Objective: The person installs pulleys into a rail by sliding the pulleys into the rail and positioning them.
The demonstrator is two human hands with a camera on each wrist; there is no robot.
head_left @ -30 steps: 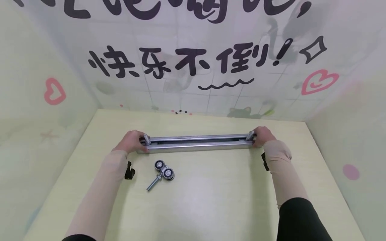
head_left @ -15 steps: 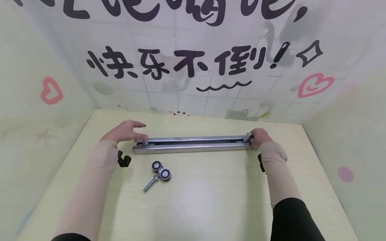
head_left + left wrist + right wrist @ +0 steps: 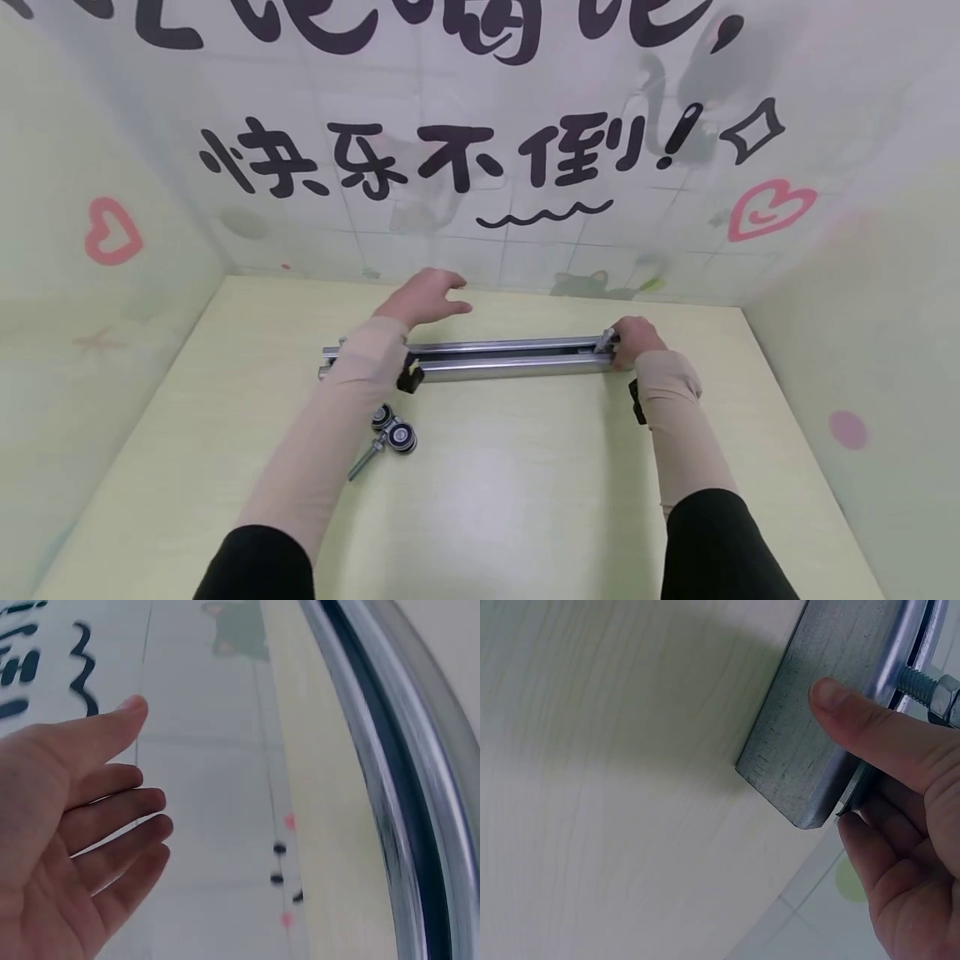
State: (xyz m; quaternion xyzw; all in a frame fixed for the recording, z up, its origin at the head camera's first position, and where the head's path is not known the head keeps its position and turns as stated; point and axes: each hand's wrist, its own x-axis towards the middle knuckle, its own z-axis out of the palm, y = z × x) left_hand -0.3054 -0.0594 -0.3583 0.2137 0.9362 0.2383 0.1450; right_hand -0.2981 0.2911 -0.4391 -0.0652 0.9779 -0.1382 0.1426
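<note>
A slotted metal track (image 3: 510,367) lies across the far part of the table. My right hand (image 3: 636,337) grips its right end; the right wrist view shows the thumb on the track's side wall (image 3: 802,727) and the other fingers on the opposite side. Next to that hand, a threaded bolt (image 3: 918,684) with a nut sticks out of the slot. Nothing is in my left hand (image 3: 426,298), which hovers beyond the track with its fingers loosely extended. My left forearm hides part of the track's left portion. A roller trolley (image 3: 401,437) with a bolt lies nearer on the table.
The pale wooden table (image 3: 510,500) meets a back wall (image 3: 450,242) printed with black lettering just beyond the track. Side walls (image 3: 97,350) enclose it left and right. The left forearm passes beside the roller trolley.
My left hand has let go of the track's left end, lifted, and moved right to a spot beyond the track. The right hand keeps its grip. The view has shifted slightly.
</note>
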